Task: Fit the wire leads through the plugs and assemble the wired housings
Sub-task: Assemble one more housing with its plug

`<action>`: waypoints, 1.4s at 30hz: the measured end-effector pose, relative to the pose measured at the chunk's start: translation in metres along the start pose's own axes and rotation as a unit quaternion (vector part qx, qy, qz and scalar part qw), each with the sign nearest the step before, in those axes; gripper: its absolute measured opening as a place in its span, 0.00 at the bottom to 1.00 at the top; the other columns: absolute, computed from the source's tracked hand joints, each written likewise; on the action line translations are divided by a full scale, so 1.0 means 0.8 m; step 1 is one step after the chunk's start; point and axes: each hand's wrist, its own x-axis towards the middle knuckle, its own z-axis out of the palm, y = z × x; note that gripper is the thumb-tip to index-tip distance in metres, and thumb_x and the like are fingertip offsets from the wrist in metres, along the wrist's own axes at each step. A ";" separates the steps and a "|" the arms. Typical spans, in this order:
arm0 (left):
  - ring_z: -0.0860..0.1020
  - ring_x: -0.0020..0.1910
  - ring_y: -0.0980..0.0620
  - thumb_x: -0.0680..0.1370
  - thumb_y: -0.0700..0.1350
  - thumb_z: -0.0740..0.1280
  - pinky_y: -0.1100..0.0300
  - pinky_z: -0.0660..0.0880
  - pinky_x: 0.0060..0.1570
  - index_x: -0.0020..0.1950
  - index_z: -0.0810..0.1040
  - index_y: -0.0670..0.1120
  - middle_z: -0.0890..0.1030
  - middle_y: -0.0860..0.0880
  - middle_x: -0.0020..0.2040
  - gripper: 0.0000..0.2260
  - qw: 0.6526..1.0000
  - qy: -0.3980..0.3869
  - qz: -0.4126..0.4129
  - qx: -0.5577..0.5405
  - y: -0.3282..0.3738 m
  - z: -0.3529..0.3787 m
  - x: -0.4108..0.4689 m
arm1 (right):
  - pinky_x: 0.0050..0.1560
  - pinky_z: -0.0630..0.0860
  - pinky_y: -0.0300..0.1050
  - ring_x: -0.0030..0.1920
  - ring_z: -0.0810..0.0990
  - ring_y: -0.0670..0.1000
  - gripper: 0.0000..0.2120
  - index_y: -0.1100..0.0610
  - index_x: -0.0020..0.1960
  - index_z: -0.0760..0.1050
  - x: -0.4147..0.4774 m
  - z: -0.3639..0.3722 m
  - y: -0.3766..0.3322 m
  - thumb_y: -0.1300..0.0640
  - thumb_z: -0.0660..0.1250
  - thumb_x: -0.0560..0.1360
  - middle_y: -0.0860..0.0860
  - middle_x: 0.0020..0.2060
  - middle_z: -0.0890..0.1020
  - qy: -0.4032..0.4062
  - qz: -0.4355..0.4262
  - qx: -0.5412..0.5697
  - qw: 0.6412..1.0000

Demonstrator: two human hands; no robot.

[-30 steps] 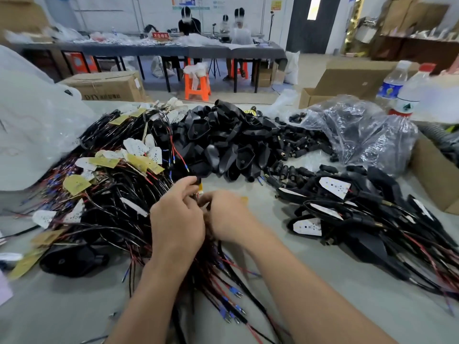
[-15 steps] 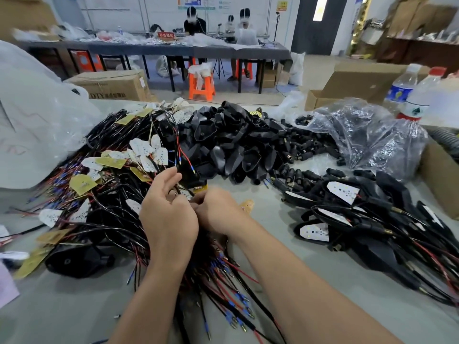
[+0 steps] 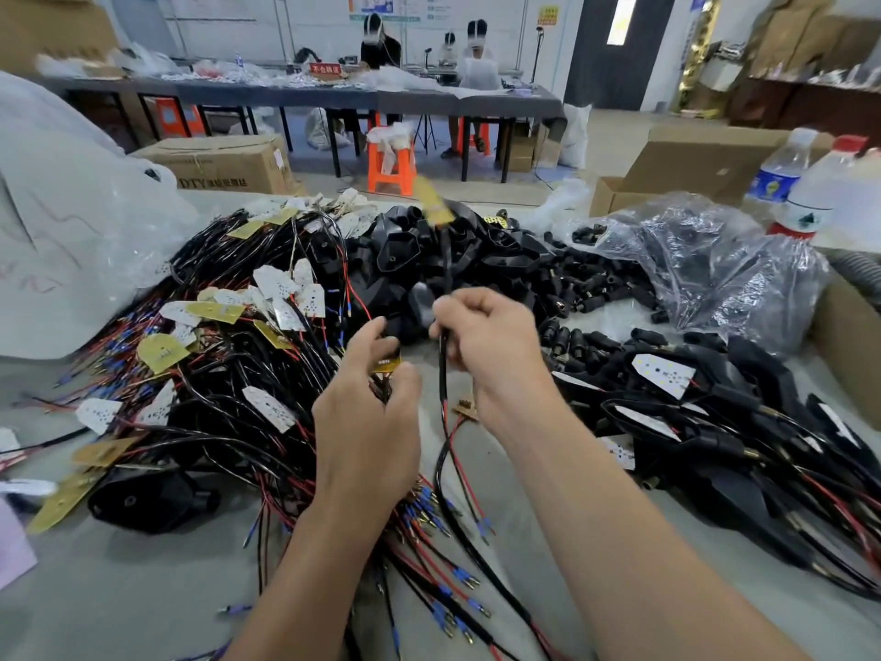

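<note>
The right hand [image 3: 486, 341] is clenched round a black wire lead [image 3: 443, 374]. The lead rises to a blurred yellow board [image 3: 436, 205] and drops to the bench [image 3: 143, 589], where it splits into red and black strands with blue-sleeved tips. Just beside it, the left hand [image 3: 367, 422] curls its fingers round a bunch of leads from the wire pile [image 3: 214, 355], with a small yellow tag [image 3: 387, 362] at its fingertips. Behind the hands lies a heap of black housings [image 3: 419, 260], with loose plugs [image 3: 596, 288] scattered to its right. A crumpled clear plastic bag [image 3: 715, 264] lies on the right of the bench, with dark parts showing through it and more plugs at its mouth. In front of the bag are wired housings [image 3: 715, 422] with white boards in them. A large white bag [image 3: 71, 221] sits at the left, its contents hidden. Beyond the bench stand a closed cardboard box [image 3: 224, 164] and an open carton [image 3: 691, 169] whose inside cannot be seen. Two bottles [image 3: 774, 174] stand at the far right.
</note>
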 end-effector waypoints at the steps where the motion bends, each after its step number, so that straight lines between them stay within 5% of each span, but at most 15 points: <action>1: 0.79 0.46 0.70 0.79 0.56 0.62 0.78 0.69 0.47 0.66 0.76 0.63 0.84 0.65 0.52 0.16 0.999 -0.030 0.016 -0.009 0.003 0.002 -0.006 | 0.26 0.68 0.35 0.23 0.71 0.44 0.04 0.59 0.46 0.78 0.002 -0.003 -0.011 0.65 0.69 0.78 0.52 0.28 0.81 0.010 -0.023 0.038 0.999; 5: 0.83 0.31 0.55 0.81 0.55 0.60 0.59 0.80 0.35 0.46 0.85 0.57 0.83 0.52 0.30 0.14 0.984 -0.127 0.001 -0.126 0.016 0.018 -0.028 | 0.28 0.67 0.39 0.26 0.71 0.47 0.06 0.56 0.46 0.74 0.011 -0.027 -0.040 0.64 0.69 0.78 0.52 0.30 0.82 0.096 -0.102 0.056 0.989; 9: 0.79 0.28 0.45 0.78 0.46 0.72 0.56 0.79 0.32 0.42 0.86 0.63 0.80 0.47 0.26 0.11 0.983 -0.145 0.005 -0.111 0.016 0.026 -0.026 | 0.27 0.66 0.40 0.25 0.69 0.47 0.07 0.55 0.45 0.74 0.011 -0.059 -0.038 0.64 0.69 0.78 0.52 0.30 0.82 0.142 -0.116 0.077 0.980; 17: 0.67 0.21 0.59 0.75 0.45 0.71 0.69 0.66 0.24 0.40 0.83 0.58 0.73 0.55 0.22 0.08 0.989 -0.145 0.028 -0.008 0.016 0.025 -0.032 | 0.30 0.69 0.39 0.29 0.76 0.49 0.10 0.54 0.43 0.83 -0.042 -0.091 0.018 0.63 0.66 0.78 0.58 0.35 0.82 -0.085 0.021 -0.021 0.996; 21: 0.78 0.33 0.60 0.76 0.58 0.68 0.65 0.74 0.36 0.49 0.85 0.62 0.81 0.61 0.32 0.07 0.987 -0.091 0.077 0.112 0.015 0.013 -0.010 | 0.25 0.67 0.37 0.27 0.76 0.49 0.10 0.58 0.43 0.79 -0.042 -0.111 0.017 0.66 0.63 0.80 0.55 0.30 0.82 -0.036 -0.009 -0.062 0.997; 24: 0.79 0.48 0.54 0.78 0.49 0.70 0.59 0.73 0.49 0.62 0.83 0.57 0.84 0.55 0.50 0.13 0.958 -0.049 0.072 0.272 0.001 0.012 0.040 | 0.24 0.68 0.38 0.26 0.78 0.50 0.10 0.59 0.44 0.77 -0.044 -0.115 0.021 0.67 0.61 0.81 0.55 0.28 0.81 -0.026 -0.009 -0.083 0.996; 27: 0.75 0.63 0.46 0.79 0.42 0.65 0.52 0.73 0.54 0.70 0.77 0.52 0.78 0.49 0.65 0.19 0.907 -0.120 0.065 0.398 -0.012 0.022 0.082 | 0.24 0.72 0.39 0.26 0.81 0.52 0.09 0.59 0.46 0.74 -0.045 -0.112 0.024 0.65 0.59 0.83 0.56 0.29 0.82 -0.034 0.007 -0.037 0.999; 32: 0.79 0.60 0.44 0.79 0.42 0.62 0.52 0.68 0.48 0.71 0.73 0.50 0.80 0.48 0.62 0.19 0.848 -0.190 0.074 0.490 -0.031 0.031 0.110 | 0.26 0.77 0.41 0.28 0.84 0.55 0.09 0.59 0.47 0.72 -0.046 -0.116 0.020 0.63 0.56 0.85 0.60 0.33 0.84 -0.058 0.041 0.025 0.997; 36: 0.82 0.52 0.43 0.76 0.41 0.69 0.54 0.65 0.49 0.60 0.83 0.53 0.85 0.50 0.51 0.15 0.876 -0.119 0.153 0.442 -0.032 0.032 0.113 | 0.30 0.80 0.42 0.30 0.83 0.53 0.07 0.58 0.50 0.70 -0.048 -0.117 0.019 0.69 0.60 0.82 0.59 0.35 0.85 -0.087 0.031 0.024 0.995; 39: 0.83 0.46 0.45 0.72 0.39 0.74 0.61 0.71 0.46 0.55 0.87 0.50 0.86 0.50 0.44 0.14 0.950 -0.063 0.165 0.256 -0.023 0.026 0.105 | 0.31 0.79 0.41 0.30 0.82 0.52 0.10 0.58 0.52 0.70 -0.050 -0.116 0.020 0.72 0.59 0.80 0.58 0.35 0.84 -0.104 0.029 0.023 0.994; 42: 0.81 0.45 0.55 0.72 0.40 0.76 0.77 0.67 0.46 0.54 0.87 0.52 0.84 0.55 0.44 0.13 0.979 -0.003 0.176 0.100 0.002 0.023 0.084 | 0.29 0.77 0.40 0.29 0.80 0.52 0.09 0.60 0.51 0.71 -0.052 -0.114 0.018 0.73 0.59 0.80 0.58 0.34 0.84 -0.098 0.018 0.018 0.995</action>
